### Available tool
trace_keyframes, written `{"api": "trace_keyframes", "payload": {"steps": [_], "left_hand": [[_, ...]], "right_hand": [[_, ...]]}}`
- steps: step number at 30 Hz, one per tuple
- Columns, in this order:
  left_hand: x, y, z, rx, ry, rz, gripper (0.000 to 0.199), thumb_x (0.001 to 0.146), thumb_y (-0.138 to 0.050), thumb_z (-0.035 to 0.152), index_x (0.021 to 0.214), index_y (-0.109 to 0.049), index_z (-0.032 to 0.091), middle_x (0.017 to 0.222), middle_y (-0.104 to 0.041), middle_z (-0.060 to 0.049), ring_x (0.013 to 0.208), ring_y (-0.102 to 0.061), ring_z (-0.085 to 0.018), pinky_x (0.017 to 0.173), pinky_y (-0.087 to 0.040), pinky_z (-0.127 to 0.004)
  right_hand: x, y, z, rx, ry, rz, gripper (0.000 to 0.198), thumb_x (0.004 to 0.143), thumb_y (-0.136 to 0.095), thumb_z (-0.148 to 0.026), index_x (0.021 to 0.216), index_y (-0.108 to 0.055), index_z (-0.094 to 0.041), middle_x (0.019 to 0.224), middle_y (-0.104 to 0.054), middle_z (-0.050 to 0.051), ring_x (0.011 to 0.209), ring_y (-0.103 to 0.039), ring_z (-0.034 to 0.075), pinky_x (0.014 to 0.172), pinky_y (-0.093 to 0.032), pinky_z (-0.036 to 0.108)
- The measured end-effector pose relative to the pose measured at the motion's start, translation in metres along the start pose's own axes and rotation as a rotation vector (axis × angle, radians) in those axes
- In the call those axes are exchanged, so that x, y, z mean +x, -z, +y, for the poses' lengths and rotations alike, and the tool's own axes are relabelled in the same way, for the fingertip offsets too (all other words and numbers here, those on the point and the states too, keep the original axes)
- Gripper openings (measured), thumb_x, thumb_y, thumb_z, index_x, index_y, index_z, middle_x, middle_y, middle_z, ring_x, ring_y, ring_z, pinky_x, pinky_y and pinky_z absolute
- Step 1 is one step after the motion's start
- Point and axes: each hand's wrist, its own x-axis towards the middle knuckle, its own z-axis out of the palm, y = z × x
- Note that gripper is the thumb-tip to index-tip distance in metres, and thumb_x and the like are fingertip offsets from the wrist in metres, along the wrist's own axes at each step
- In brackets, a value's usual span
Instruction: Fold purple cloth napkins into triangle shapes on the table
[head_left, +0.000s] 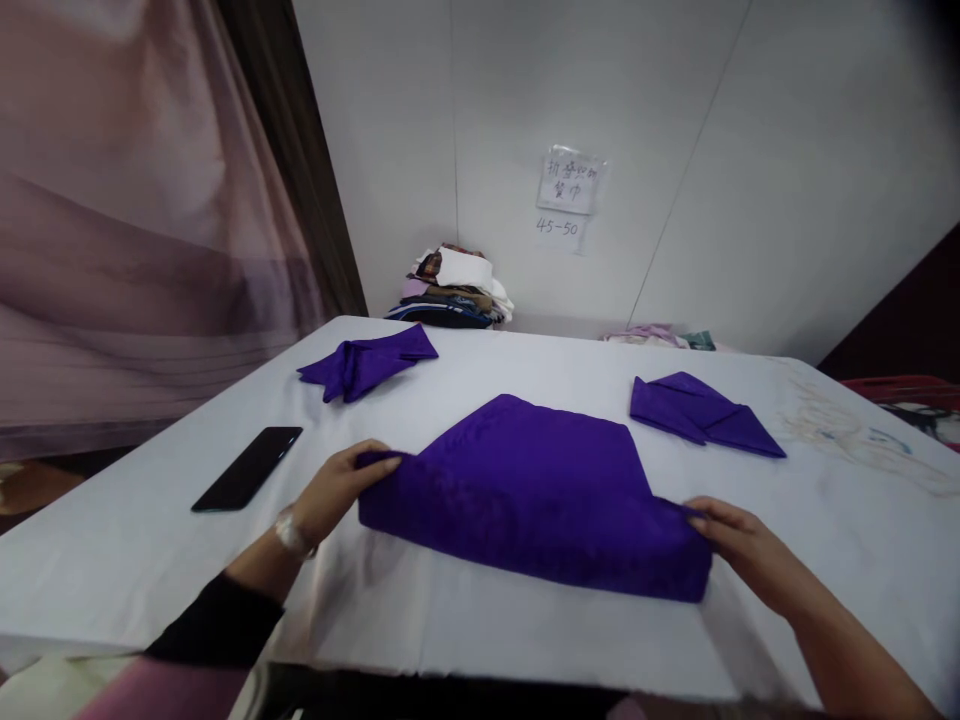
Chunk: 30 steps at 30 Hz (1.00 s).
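A purple cloth napkin (525,490) lies in front of me on the white table, its near part folded over into a wide band and its far part narrowing toward the back. My left hand (345,485) pinches the napkin's left end between thumb and fingers. At the opposite end, my right hand (739,540) grips the right corner the same way. The near edge looks slightly raised off the tabletop. Two more purple napkins, both folded, rest farther back: one (367,362) at the left and another (701,412) at the right.
A black phone (247,468) lies on the white table (480,630), left of my left hand. Beyond the far edge is a pile of folded clothes (454,285). Paper signs (568,185) hang on the wall, and a pinkish curtain (150,220) drapes at the left.
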Motion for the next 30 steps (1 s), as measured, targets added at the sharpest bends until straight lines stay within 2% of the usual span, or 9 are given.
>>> {"api": "trace_keyframes", "payload": {"steps": [3,8,12,14,16,19,21,26,30], "left_hand": [[0.046,-0.021,0.003,-0.063,-0.008,0.092,0.034,0.054,-0.074,0.045,0.072,-0.062,0.018,0.060,-0.060,0.002,0.055,-0.054,-0.013,0.051,-0.043,-0.023],[0.119,-0.044,-0.002,0.060,-0.017,0.201,0.039,0.055,-0.071,0.047,0.074,-0.065,0.014,0.067,-0.066,-0.004,0.063,-0.060,-0.018,0.056,-0.047,-0.027],[0.129,-0.045,-0.017,0.136,-0.035,0.303,0.034,0.063,-0.067,0.039,0.087,-0.064,0.016,0.087,-0.068,-0.008,0.088,-0.062,-0.023,0.075,-0.048,-0.031],[0.110,-0.040,-0.027,0.205,-0.079,0.313,0.032,0.065,-0.065,0.039,0.090,-0.064,0.020,0.094,-0.067,-0.007,0.096,-0.059,-0.023,0.085,-0.046,-0.033],[0.082,-0.034,-0.037,0.358,-0.209,0.229,0.032,0.068,-0.063,0.044,0.092,-0.065,0.023,0.098,-0.067,-0.006,0.097,-0.058,-0.023,0.089,-0.044,-0.035],[0.041,-0.027,-0.050,0.617,-0.468,-0.030,0.034,0.069,-0.063,0.046,0.096,-0.066,0.025,0.104,-0.065,-0.006,0.102,-0.056,-0.024,0.094,-0.041,-0.038],[0.028,-0.026,-0.056,0.710,-0.557,-0.121,0.033,0.072,-0.061,0.045,0.099,-0.067,0.027,0.109,-0.064,-0.007,0.104,-0.055,-0.024,0.096,-0.039,-0.040],[0.040,-0.032,-0.061,0.817,-0.628,-0.064,0.034,0.076,-0.057,0.040,0.105,-0.064,0.025,0.114,-0.061,-0.009,0.106,-0.054,-0.026,0.096,-0.038,-0.043],[0.050,-0.039,-0.060,0.854,-0.618,-0.121,0.026,0.079,-0.053,0.033,0.100,-0.066,0.026,0.108,-0.063,-0.008,0.104,-0.055,-0.024,0.096,-0.038,-0.043]], "right_hand": [[0.045,-0.004,-0.001,0.033,0.046,0.109,0.027,0.068,-0.066,-0.038,0.085,-0.063,-0.018,0.071,-0.063,0.002,0.062,-0.056,0.016,0.058,-0.044,0.028],[0.124,-0.005,-0.006,-0.038,0.147,0.348,0.027,0.066,-0.062,-0.036,0.084,-0.062,-0.015,0.072,-0.066,0.008,0.060,-0.058,0.018,0.055,-0.046,0.030],[0.151,-0.003,0.004,-0.121,0.203,0.472,0.036,0.069,-0.059,-0.040,0.096,-0.061,-0.017,0.093,-0.066,0.012,0.086,-0.060,0.025,0.072,-0.048,0.037],[0.143,-0.003,0.017,-0.296,0.315,0.526,0.038,0.069,-0.059,-0.041,0.099,-0.061,-0.018,0.105,-0.063,0.013,0.101,-0.056,0.027,0.084,-0.045,0.043],[0.122,-0.007,0.032,-0.524,0.462,0.520,0.038,0.075,-0.055,-0.043,0.102,-0.061,-0.019,0.111,-0.061,0.013,0.108,-0.053,0.027,0.090,-0.042,0.046],[0.079,-0.023,0.050,-0.734,0.571,0.318,0.035,0.084,-0.047,-0.040,0.111,-0.058,-0.022,0.114,-0.061,0.009,0.108,-0.054,0.024,0.094,-0.042,0.045],[0.056,-0.037,0.054,-0.834,0.620,0.179,0.034,0.085,-0.048,-0.036,0.115,-0.057,-0.024,0.118,-0.059,0.008,0.111,-0.053,0.024,0.096,-0.042,0.046],[0.042,-0.053,0.049,-0.986,0.667,0.118,0.035,0.085,-0.049,-0.030,0.118,-0.057,-0.021,0.119,-0.058,0.010,0.112,-0.051,0.026,0.096,-0.041,0.048],[0.047,-0.047,0.049,-1.060,0.648,0.070,0.035,0.085,-0.049,-0.031,0.116,-0.059,-0.020,0.119,-0.059,0.010,0.111,-0.053,0.027,0.095,-0.042,0.048]]}}
